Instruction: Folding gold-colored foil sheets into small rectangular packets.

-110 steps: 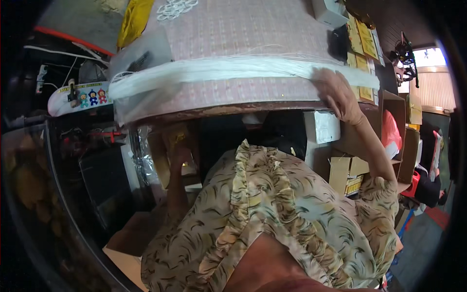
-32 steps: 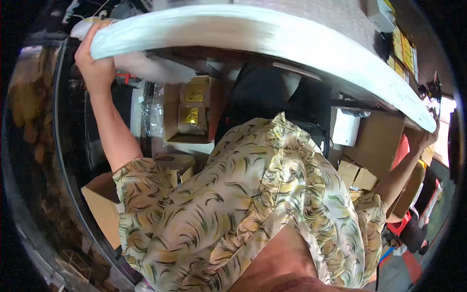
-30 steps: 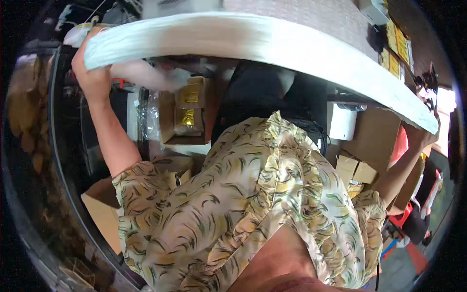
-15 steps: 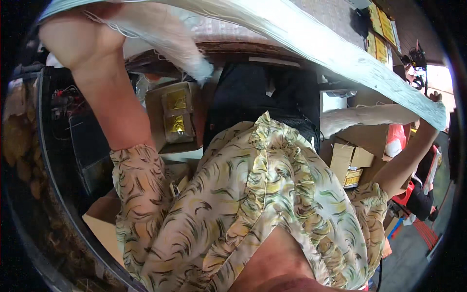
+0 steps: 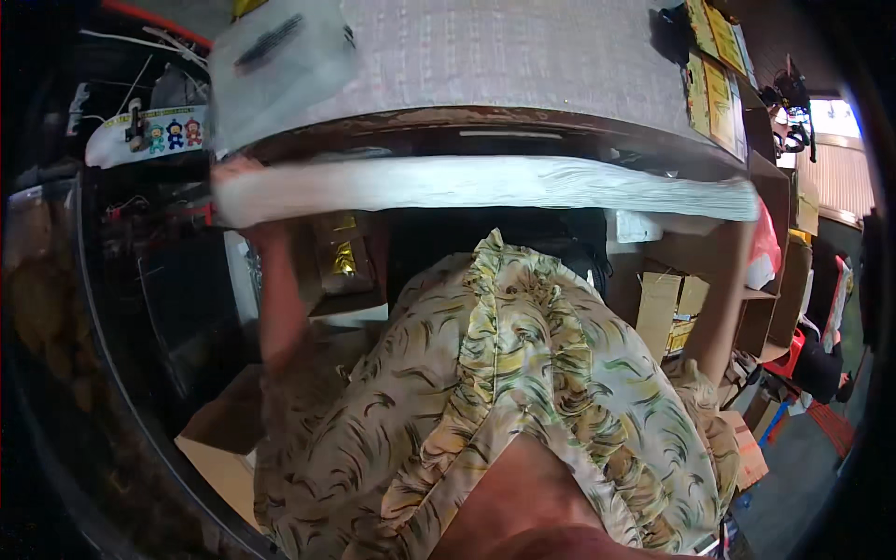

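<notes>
A long hank of white yarn (image 5: 485,184) is stretched sideways in front of me, between my two hands, just short of the table's near edge. My left hand (image 5: 241,169) grips its left end. Some fingers show above the yarn, blurred by motion, and the rest of that hand is behind it. At the right end, my right forearm (image 5: 723,303) rises to the yarn, which hides most of the right hand. The strands lie close together in a nearly level band.
Beyond the yarn is a table with a pale patterned cover (image 5: 523,65) and a clear plastic bag (image 5: 280,56). Yellow boxes (image 5: 714,93) stand at its right. Cardboard boxes (image 5: 672,299) sit below right; another carton (image 5: 219,425) is at lower left, beside a dark metal rim (image 5: 103,355).
The hank has come down and nearer from a raised, slanting position and is now almost level. My left hand has lowered, and the loose strands that hung on the left no longer show.
</notes>
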A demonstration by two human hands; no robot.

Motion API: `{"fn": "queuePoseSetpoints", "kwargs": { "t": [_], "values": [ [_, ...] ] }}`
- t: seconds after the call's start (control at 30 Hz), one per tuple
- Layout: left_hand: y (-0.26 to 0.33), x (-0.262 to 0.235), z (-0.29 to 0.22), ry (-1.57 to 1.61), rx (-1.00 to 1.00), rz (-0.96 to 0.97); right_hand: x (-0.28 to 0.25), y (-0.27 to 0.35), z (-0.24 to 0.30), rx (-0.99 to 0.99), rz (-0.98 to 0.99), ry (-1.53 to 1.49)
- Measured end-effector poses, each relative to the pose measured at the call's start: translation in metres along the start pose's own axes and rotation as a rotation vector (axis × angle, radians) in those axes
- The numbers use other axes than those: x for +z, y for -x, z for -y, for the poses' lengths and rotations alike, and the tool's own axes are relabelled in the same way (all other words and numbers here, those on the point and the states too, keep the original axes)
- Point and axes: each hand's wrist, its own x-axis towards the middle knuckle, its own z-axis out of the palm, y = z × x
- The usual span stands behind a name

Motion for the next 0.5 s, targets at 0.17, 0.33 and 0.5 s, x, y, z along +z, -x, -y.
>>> {"fn": "queuePoseSetpoints", "kwargs": {
  "t": [0.17, 0.33, 0.5],
  "values": [
    [0.154, 0.006, 0.12, -0.336, -0.268, -0.149, 0.011, 0.023, -0.125, 0.122, -0.103, 0.547],
    [0.151, 0.046, 0.121, -0.142, -0.988, -0.674, 0.058, 0.044, -0.143, 0.049, -0.251, 0.45],
    [0.164, -0.007, 0.194, -0.757, -1.017, 0.25, 0.078, 0.046, -0.183, 0.321, -0.071, 0.422]
  ]
}}
